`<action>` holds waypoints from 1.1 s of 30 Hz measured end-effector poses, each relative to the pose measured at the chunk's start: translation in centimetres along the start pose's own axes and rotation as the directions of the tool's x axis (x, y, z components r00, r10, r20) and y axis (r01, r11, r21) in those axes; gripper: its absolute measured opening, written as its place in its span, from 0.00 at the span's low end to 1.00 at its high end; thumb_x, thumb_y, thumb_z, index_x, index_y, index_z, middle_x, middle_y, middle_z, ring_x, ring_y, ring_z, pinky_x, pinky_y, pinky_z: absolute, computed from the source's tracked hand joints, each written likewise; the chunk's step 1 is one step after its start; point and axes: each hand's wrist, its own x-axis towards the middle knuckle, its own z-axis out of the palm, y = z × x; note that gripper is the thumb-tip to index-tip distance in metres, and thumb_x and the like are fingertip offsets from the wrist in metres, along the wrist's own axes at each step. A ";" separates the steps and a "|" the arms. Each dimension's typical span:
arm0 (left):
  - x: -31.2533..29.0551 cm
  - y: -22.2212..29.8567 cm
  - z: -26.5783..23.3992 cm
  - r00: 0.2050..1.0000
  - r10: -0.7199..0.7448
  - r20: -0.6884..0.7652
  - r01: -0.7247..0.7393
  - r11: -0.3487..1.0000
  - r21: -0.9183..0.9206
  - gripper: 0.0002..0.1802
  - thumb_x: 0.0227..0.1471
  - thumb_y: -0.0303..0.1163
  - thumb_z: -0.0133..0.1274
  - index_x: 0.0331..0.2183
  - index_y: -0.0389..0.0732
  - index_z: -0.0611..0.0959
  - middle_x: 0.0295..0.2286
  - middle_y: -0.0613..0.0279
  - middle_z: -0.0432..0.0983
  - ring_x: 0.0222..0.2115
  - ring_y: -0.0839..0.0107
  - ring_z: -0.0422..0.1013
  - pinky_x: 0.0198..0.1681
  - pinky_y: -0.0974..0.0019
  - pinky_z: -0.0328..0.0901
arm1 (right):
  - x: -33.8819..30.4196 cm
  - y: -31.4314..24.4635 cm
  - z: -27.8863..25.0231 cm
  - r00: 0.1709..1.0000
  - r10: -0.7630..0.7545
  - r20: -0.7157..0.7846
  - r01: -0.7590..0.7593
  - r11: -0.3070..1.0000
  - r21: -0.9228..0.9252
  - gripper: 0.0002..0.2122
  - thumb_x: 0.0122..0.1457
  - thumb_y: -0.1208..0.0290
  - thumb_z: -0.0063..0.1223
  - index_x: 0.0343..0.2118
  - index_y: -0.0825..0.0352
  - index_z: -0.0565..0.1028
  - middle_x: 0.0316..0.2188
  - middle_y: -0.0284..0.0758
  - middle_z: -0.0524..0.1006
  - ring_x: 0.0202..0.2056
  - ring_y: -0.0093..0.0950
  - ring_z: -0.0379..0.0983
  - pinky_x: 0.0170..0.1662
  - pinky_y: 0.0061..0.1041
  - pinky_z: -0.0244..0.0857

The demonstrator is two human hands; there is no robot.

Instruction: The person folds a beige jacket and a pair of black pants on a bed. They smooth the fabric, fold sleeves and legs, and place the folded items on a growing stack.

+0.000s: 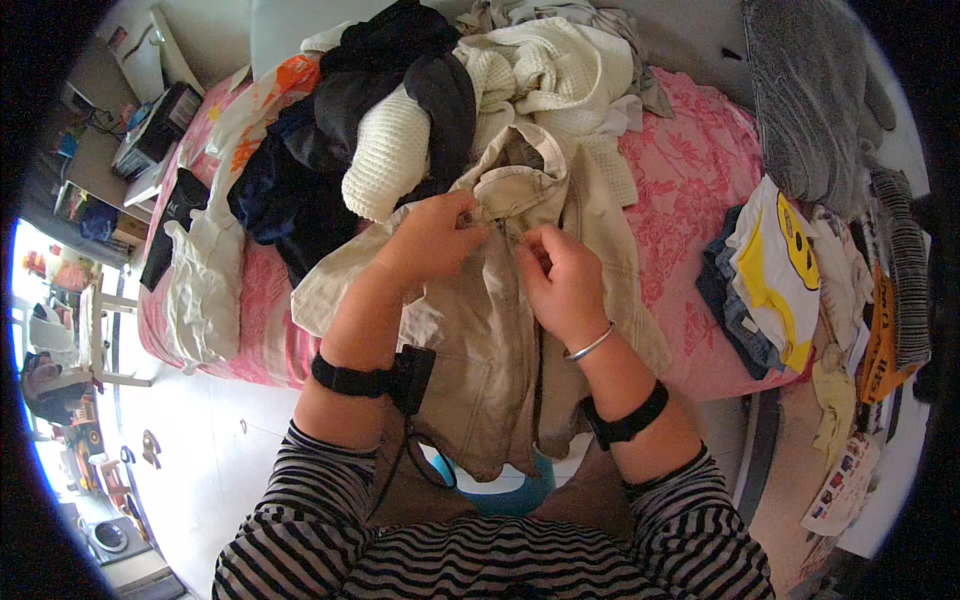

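A beige jacket [465, 370] with a front zip lies spread before me, its collar [520, 170] at the far end and its hem hanging over the near edge of the bed. Just below the collar, my left hand [435, 238] pinches the jacket's left front edge. Opposite it, my right hand [565, 285] has its fingers closed on the other front edge, by the zip. The fingertips hide the exact spot they grip. Beyond the collar, a cream knitted sweater [545, 70] and dark clothes [340, 110] are heaped up.
The bed has a pink floral cover [690, 210]. A white cloth [205, 285] lies on its left side. To the right are a yellow-and-white shirt [775, 280], folded jeans [730, 300] and a grey cloth [805, 100]. A blue stool [510, 495] shows below the jacket.
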 end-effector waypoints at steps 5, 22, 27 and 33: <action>-0.6 1.1 0.2 0.997 -0.003 0.079 0.045 0.844 -0.535 0.11 0.51 0.27 0.57 0.38 0.39 0.76 0.23 0.67 0.72 0.15 0.82 0.65 0.14 0.73 0.59 | -0.3 -0.8 -0.1 0.995 -0.096 -0.020 0.095 0.993 -0.063 0.06 0.55 0.71 0.54 0.31 0.67 0.72 0.27 0.45 0.76 0.30 0.47 0.73 0.31 0.42 0.65; -0.8 1.2 1.6 0.979 0.204 -0.014 -0.185 0.854 -0.486 0.26 0.46 0.20 0.55 0.49 0.42 0.70 0.26 0.70 0.69 0.22 0.83 0.65 0.23 0.77 0.61 | 0.0 -0.9 -0.2 0.983 -0.157 -0.091 0.150 0.986 -0.074 0.03 0.55 0.77 0.54 0.29 0.70 0.73 0.25 0.44 0.76 0.27 0.42 0.74 0.30 0.34 0.67; -0.6 0.9 2.2 0.983 0.181 -0.030 -0.175 0.874 -0.453 0.26 0.45 0.19 0.55 0.49 0.42 0.71 0.27 0.67 0.70 0.24 0.80 0.67 0.25 0.74 0.63 | -0.1 -0.9 -0.2 0.982 -0.179 -0.064 0.168 0.975 -0.146 0.03 0.55 0.77 0.53 0.30 0.70 0.72 0.26 0.44 0.76 0.28 0.45 0.73 0.32 0.37 0.66; -0.4 0.8 3.4 0.911 0.358 -0.204 -0.397 0.895 -0.202 0.28 0.43 0.17 0.52 0.49 0.43 0.70 0.24 0.55 0.71 0.25 0.63 0.71 0.30 0.62 0.65 | -0.4 -1.1 -0.4 0.984 -0.156 0.080 0.175 0.921 -0.347 0.03 0.56 0.75 0.51 0.32 0.69 0.72 0.28 0.44 0.75 0.29 0.46 0.73 0.32 0.41 0.66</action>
